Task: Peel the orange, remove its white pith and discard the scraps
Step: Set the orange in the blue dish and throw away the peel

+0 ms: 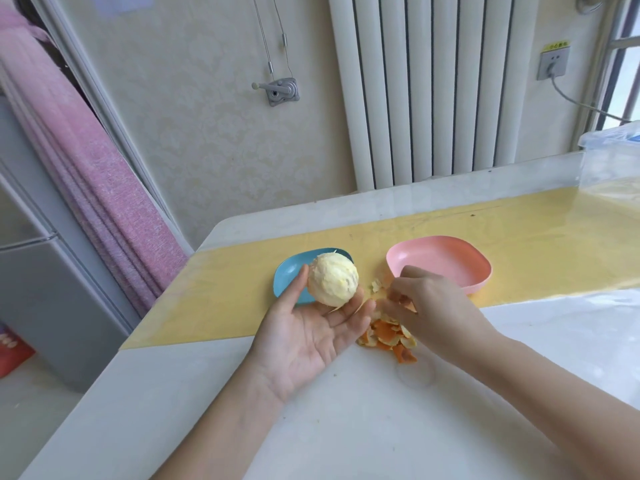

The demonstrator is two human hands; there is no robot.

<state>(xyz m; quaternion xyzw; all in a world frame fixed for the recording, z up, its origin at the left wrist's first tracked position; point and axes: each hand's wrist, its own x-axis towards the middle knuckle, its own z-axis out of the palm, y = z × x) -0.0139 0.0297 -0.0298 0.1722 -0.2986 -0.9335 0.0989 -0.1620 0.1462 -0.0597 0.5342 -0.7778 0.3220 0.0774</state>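
At the left of the worktop [346, 417], on its yellow strip [221, 292]: one blue plate [287, 277], partly hidden behind the fruit. Just in front of it, the left hand [308, 336], palm up, fingers [349, 311] nearly straight and spread. Not gripping, only cradling the one orange [332, 280] on the fingertips, with the thumb laid against its left side. Orange held clear of the worktop and above the blue plate's near edge, stripped of skin, pale and still coated all over in white pith. Round, so no long axis to speak of.

Further right: one small loose scrap [375, 285], then one pile of peel [391, 337] close by the left fingertips. Directly above the pile, the right hand [433, 301], back up, fingers curled and bunched, pinching a bit of peel [404, 301]. Behind that hand, one pink plate [450, 258], holding nothing visible.

Two plates, two hands, one orange, one pile.

Key relation: orange up and to the left of the right fingers, near but not touching. Right hand the nearer to pile and pink plate. Probably next: letting go of the bit, then reaching left for the pith.
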